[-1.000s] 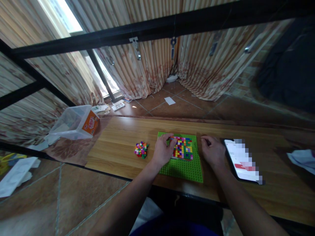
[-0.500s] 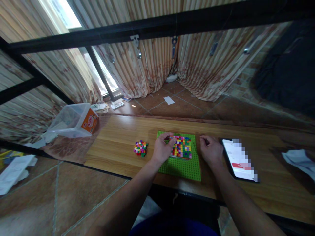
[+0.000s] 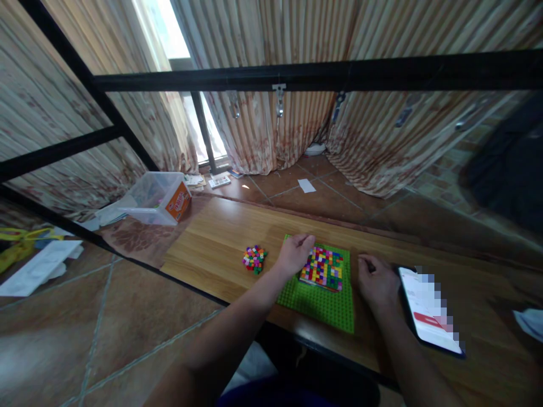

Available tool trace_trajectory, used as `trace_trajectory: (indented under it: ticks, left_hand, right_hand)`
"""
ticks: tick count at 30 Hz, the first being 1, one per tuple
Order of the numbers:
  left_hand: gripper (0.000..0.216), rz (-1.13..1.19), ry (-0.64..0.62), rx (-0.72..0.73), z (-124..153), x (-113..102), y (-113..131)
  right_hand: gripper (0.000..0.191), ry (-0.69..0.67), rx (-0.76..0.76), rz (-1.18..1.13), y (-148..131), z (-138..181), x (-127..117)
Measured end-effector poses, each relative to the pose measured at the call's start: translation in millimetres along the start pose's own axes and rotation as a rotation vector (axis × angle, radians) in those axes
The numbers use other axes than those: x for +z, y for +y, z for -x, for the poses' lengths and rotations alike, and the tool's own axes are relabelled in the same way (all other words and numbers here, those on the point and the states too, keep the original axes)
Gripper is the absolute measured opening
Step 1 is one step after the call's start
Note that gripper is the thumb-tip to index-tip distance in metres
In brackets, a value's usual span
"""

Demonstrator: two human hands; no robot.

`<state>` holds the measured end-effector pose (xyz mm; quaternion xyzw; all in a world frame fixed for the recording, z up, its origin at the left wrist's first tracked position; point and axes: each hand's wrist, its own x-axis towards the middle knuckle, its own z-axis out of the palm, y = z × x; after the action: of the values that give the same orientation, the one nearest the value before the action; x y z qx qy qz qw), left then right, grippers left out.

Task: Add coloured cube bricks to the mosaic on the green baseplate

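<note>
On the wooden table [image 3: 203, 237], seen from the head camera, a green board [image 3: 322, 314] lies flat before the person, bearing a colourful block of bricks [image 3: 324, 268] toward its far side. The left hand [image 3: 294, 254] is over the board's far left part, at the block's left edge, fingers bent and the thumb drawn close to the fingertips; whether a brick sits between them cannot be told. Just beside the board's right edge is the right hand [image 3: 377, 282], loosely curled, with its thumb near the bent forefinger and a small dark gap between; whether it holds anything cannot be told either. Left of the board, apart from it, loose small bricks [image 3: 254, 259] make a little pile of mixed colours. Near the right hand, on its far right side, lies a phone [image 3: 428, 311] with a lit screen, partly blurred out. Past the table's left end is a clear plastic box [image 3: 153, 216] with an orange label [image 3: 178, 202]. Beyond the table, a sheet of paper [image 3: 306, 185] lies on the tiled floor [image 3: 161, 339], and striped curtains [image 3: 254, 34] hang behind a black bar [image 3: 314, 73].
</note>
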<state>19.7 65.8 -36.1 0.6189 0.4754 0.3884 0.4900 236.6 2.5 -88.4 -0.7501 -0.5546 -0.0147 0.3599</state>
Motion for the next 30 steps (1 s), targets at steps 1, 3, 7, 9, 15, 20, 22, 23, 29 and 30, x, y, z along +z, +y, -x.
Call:
trace_trajectory:
  ticks: [1,3,7,9,15,20,22,23,29,30]
  left_hand:
    - [0.034,0.005,-0.023,-0.025,-4.2,1.9,-1.0]
    - [0.029,0.026,-0.072,-0.092,-10.8,6.1,-3.8]
    - [0.024,0.046,-0.141,-0.155,-14.6,10.3,-9.9]
    - [0.026,0.029,-0.152,-0.134,-13.4,9.7,-11.3]
    - [0.029,-0.062,-0.166,-0.017,-8.4,9.4,-9.3]
    - [0.030,-0.138,-0.118,0.092,-2.6,12.7,-6.9]
    - [0.029,-0.194,-0.120,0.128,-0.9,12.7,-5.9]
    - [0.029,-0.228,-0.117,0.140,-0.2,12.6,-5.1]
    - [0.031,-0.352,-0.073,0.249,7.1,10.9,7.8]
    - [0.033,-0.359,-0.050,0.270,10.5,8.7,10.2]
  right_hand:
    - [0.037,-0.001,0.004,-0.002,-0.4,0.0,-0.3]
    - [0.038,0.006,0.005,-0.007,-0.8,-0.2,-0.5]
    - [0.037,0.012,0.004,-0.005,0.2,-0.4,0.0]
    - [0.038,0.001,0.006,-0.002,0.5,-0.3,0.2]
    - [0.039,0.009,0.010,0.007,-2.6,0.8,-0.8]
    - [0.037,-0.005,0.014,0.028,-0.5,0.6,-0.9]
    - [0.037,-0.013,0.006,0.049,2.8,0.5,-0.1]
    - [0.037,-0.014,0.002,0.058,4.8,0.6,0.6]
    - [0.037,-0.031,0.020,0.066,15.7,0.2,4.7]
    - [0.037,-0.043,0.025,0.072,16.8,-0.1,4.7]
